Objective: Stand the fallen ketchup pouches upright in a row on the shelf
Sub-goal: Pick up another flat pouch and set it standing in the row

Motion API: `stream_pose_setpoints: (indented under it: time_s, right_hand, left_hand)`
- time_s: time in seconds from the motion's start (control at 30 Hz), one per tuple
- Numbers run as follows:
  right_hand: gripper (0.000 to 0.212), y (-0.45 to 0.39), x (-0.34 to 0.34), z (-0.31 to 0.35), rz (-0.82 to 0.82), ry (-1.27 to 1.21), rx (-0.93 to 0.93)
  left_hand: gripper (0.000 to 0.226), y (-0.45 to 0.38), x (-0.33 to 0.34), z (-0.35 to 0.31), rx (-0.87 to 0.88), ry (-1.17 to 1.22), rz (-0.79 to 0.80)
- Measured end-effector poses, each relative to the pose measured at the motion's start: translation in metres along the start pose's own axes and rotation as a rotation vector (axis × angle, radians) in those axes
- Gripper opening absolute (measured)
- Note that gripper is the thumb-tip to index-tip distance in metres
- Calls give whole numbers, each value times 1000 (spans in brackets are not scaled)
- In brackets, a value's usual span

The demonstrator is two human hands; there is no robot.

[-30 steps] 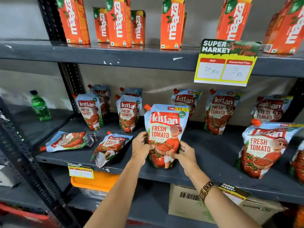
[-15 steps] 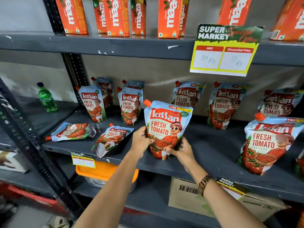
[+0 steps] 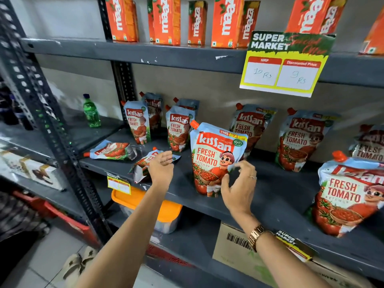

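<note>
Head view: front ketchup pouch (image 3: 216, 161) stands upright near the shelf (image 3: 270, 196) edge. Right hand (image 3: 239, 183) hovers open just right of it, thumb at its lower corner; left hand (image 3: 161, 168), fingers spread, hangs over a fallen pouch (image 3: 145, 163) to the left.

Middle shelf (image 3: 270, 196): front ketchup pouch (image 3: 216, 159) stands upright near the front edge
Left of it: two fallen pouches, one (image 3: 112, 150) far left, one (image 3: 149, 163) under the left hand (image 3: 161, 169)
Right hand (image 3: 239, 188): just beside the front pouch, at its lower right
Behind: upright pouches (image 3: 178, 132) in a row by the back wall
Top shelf (image 3: 145, 53): Maaza cartons (image 3: 166, 19), price sign (image 3: 284, 65) hanging at right
Side shelf, left: bottle (image 3: 91, 112)
</note>
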State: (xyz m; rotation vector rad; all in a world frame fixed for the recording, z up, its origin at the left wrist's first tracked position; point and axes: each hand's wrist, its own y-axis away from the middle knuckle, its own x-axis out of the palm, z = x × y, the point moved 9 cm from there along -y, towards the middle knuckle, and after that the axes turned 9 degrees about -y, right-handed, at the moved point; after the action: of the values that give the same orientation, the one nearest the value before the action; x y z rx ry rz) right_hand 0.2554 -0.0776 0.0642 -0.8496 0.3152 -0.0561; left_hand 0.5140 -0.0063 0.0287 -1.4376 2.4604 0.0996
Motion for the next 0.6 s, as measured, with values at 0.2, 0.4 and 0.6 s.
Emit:
stream_pose_setpoints:
  time_s: [0.2, 0.4, 0.6]
  right_hand:
    - [23, 5, 39, 49, 62, -39, -244]
    - [17, 9, 104, 69, 114, -138, -233]
    - [20, 17, 163, 66, 183, -112, -77]
  left_hand:
    - [36, -29, -28, 3, -43, -23, -79]
    - [34, -79, -46, 12, 2, -40, -2]
    - [30, -122, -57, 42, -16, -156, 86]
